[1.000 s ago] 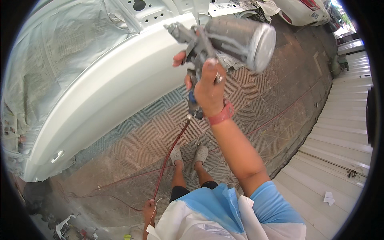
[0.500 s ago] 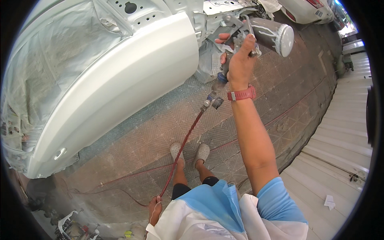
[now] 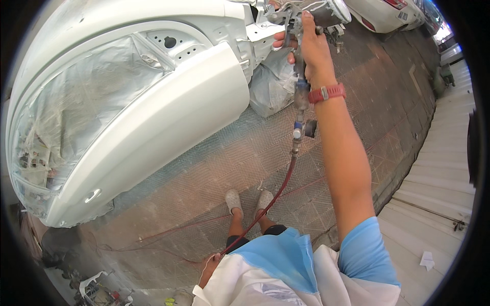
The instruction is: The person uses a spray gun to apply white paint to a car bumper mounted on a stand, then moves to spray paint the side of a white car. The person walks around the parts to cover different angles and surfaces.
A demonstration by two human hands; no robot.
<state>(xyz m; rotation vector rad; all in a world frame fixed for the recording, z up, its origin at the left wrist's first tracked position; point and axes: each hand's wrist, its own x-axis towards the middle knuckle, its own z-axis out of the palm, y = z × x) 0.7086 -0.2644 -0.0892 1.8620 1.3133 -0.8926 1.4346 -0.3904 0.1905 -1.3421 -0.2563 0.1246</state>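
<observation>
At the top of the view, my right hand (image 3: 317, 51) is wrapped around the handle of a spray gun (image 3: 292, 24), its fingers curled toward the trigger. A paint-streaked cup (image 3: 331, 12) is fixed to the gun, partly cut off by the upper edge. From the handle's fittings (image 3: 297, 130) a dark red air hose (image 3: 284, 186) runs down past my legs. Low in the view, my left hand (image 3: 210, 266) is closed around that hose, its fingers partly hidden. The gun is beside the front end of a white car body, whose door panel (image 3: 168, 130) lies to the left.
Clear plastic sheeting (image 3: 84, 94) masks the car's window opening, and more plastic (image 3: 273, 84) hangs by the wheel area. Another white car (image 3: 380, 14) stands at far right. A corrugated metal wall (image 3: 434, 178) borders the right. Hose also trails across the patterned floor (image 3: 214, 168).
My right hand has carried the spray gun farther up the view, and the hose has swung right. My left hand still grips the hose. The view has shifted, showing more of the car body.
</observation>
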